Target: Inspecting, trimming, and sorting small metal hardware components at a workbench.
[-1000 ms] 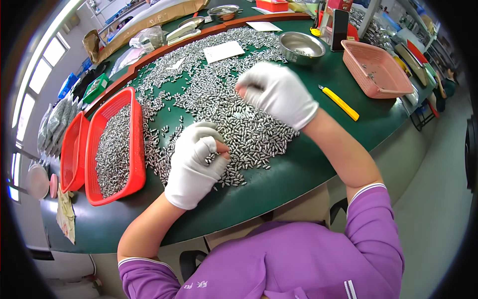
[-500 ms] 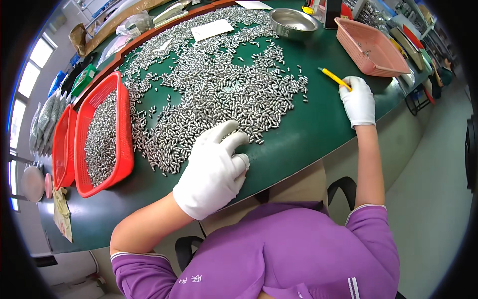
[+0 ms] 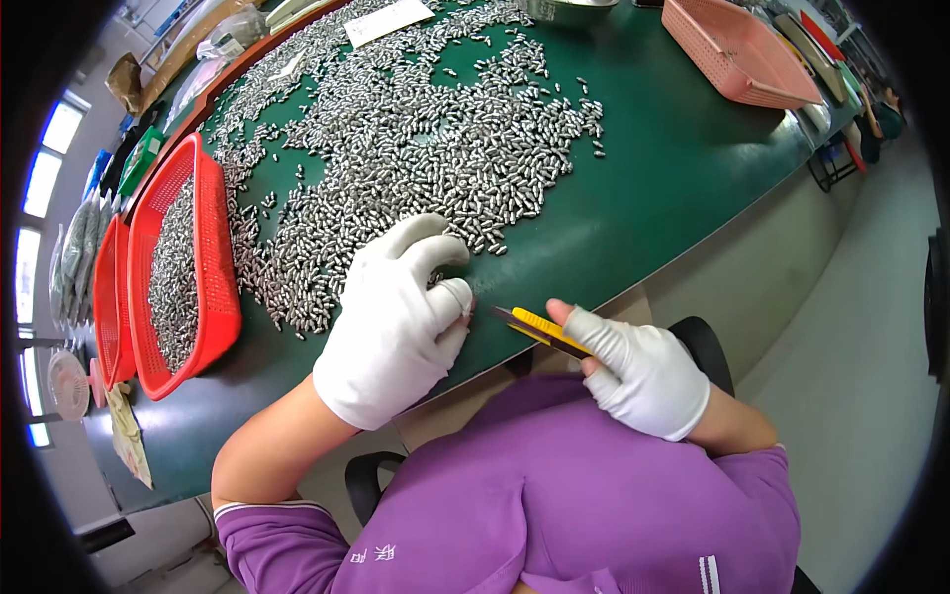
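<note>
My right hand (image 3: 641, 371), lower centre-right of the frame, is closed around a yellow utility knife (image 3: 539, 329), tip pointing left toward my left hand (image 3: 396, 322), which rests fingers curled on the green table (image 3: 673, 178) at the near edge of the heap of small metal pieces (image 3: 416, 148). Knife judged light, stiff, smooth plastic body: grip mid-handle, clear of the blade. Red baskets (image 3: 213, 287) sit at left

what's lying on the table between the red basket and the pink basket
In the head view, a wide spread of small silvery metal pieces covers the green table between the red basket and the pink basket, then bare green.
</note>
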The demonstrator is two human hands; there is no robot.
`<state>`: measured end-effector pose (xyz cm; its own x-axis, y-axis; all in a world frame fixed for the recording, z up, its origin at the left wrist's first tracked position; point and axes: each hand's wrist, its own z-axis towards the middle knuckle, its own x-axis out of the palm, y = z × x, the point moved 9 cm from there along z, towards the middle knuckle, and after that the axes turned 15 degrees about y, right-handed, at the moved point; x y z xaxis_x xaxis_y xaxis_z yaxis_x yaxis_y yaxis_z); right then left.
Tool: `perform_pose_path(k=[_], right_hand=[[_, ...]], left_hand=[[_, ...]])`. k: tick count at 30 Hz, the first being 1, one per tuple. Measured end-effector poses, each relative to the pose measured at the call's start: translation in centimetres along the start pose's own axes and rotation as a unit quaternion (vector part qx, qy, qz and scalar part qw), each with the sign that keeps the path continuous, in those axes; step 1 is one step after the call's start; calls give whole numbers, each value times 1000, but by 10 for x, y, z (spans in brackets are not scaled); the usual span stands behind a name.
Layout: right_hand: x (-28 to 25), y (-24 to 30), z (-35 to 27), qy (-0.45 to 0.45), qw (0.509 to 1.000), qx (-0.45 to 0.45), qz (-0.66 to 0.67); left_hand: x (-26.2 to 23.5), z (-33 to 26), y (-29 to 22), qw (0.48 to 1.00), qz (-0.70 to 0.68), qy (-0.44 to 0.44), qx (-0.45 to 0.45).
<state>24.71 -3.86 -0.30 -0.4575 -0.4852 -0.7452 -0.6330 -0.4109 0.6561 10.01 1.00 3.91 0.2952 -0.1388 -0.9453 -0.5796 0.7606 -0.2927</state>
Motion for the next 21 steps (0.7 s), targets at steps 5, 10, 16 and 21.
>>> perform_pose_path(k=[5, 10, 16, 21], right_hand=[[6, 14, -2, -20, 994, -29, -103], [7, 29, 2, -22, 985, -33, -168], [9, 31, 3, -30, 983, -32, -177], [11, 26, 5, -22, 994, -35, -106]], left_hand=[[2, -3, 7, 999, -17, 3, -32], [1, -5, 8, 999, -18, 7, -42], [2, -4, 10, 998, -19, 9, -51], [2, -4, 11, 998, -23, 9, -56]])
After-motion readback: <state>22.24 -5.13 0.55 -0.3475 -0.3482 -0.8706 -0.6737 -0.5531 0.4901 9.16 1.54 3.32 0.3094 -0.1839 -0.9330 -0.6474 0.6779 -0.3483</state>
